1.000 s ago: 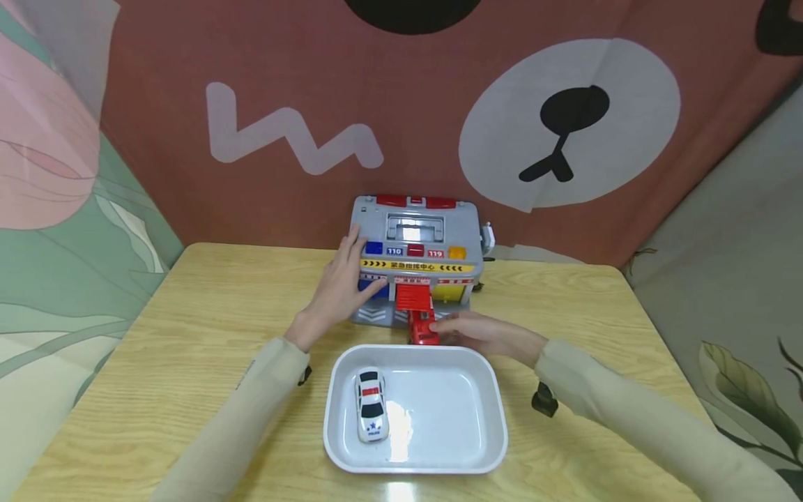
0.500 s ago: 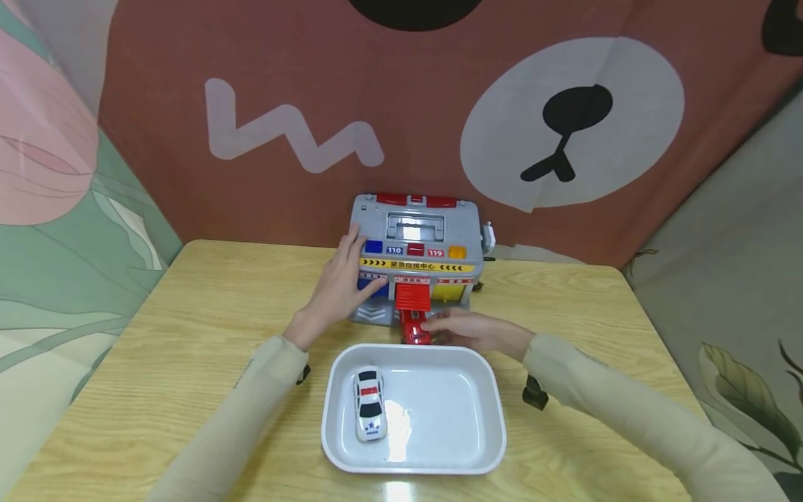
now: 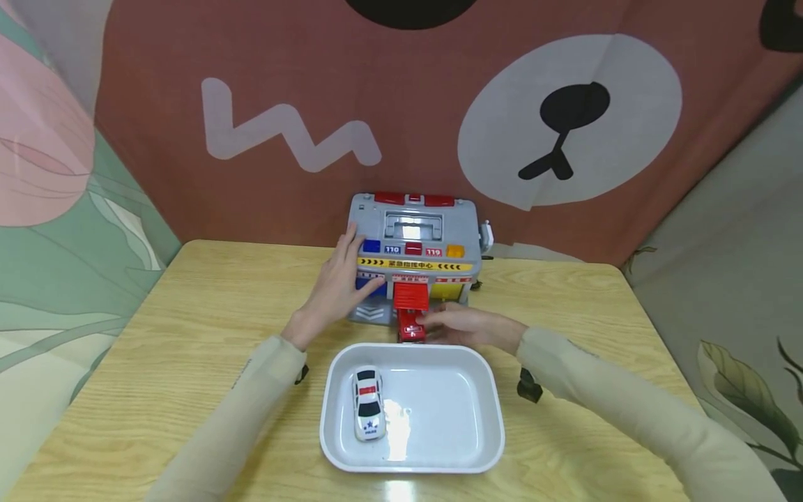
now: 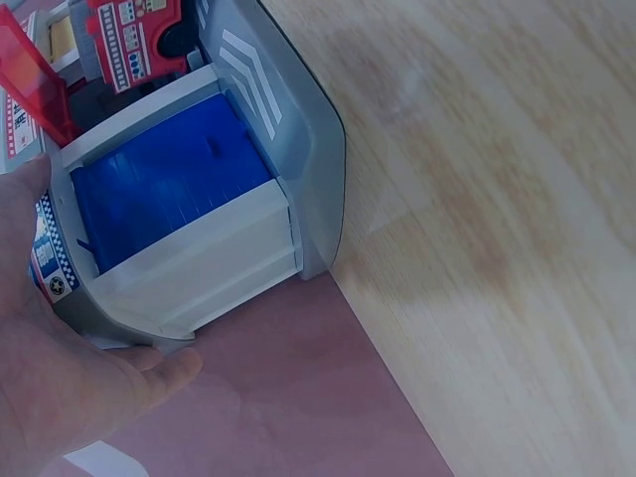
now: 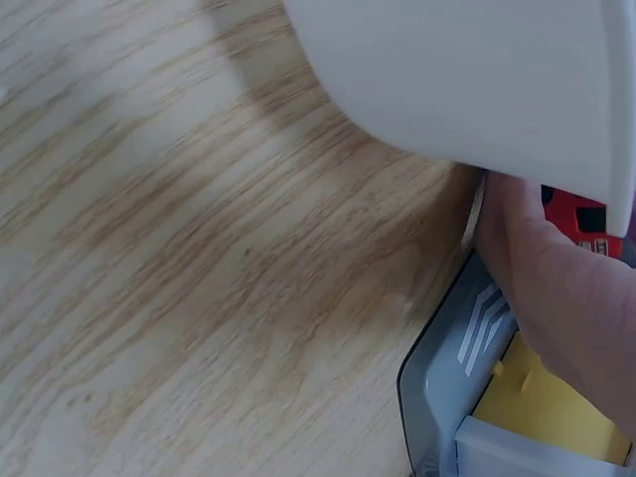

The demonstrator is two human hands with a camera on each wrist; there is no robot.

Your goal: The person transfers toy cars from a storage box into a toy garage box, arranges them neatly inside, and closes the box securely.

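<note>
A grey toy emergency-station garage (image 3: 370, 215) stands at the back of the table, its red middle door (image 3: 411, 296) raised. My left hand (image 3: 331, 286) rests on the garage's left side, fingers straight along the edge and thumb across the front. Below the red door, a red toy fire truck (image 3: 411, 329) is on the ramp, its far end under the door. My right hand (image 3: 467, 324) pinches the truck from the right; the far fingers are hidden. In the left wrist view, the truck (image 4: 139, 45) shows beside the lowered blue door (image 4: 174, 184).
A white tray (image 3: 448, 411) sits just in front of the garage, close to the truck's near end. In it lies a white toy police car (image 3: 369, 404). The garage's yellow door (image 5: 556, 397) is down. A bear-print cloth (image 3: 414, 139) hangs behind the table (image 3: 251, 307).
The right hand has moved left with the fire truck, which turned straighter and lined up with the red doorway. My left hand has stayed in place on the garage.
</note>
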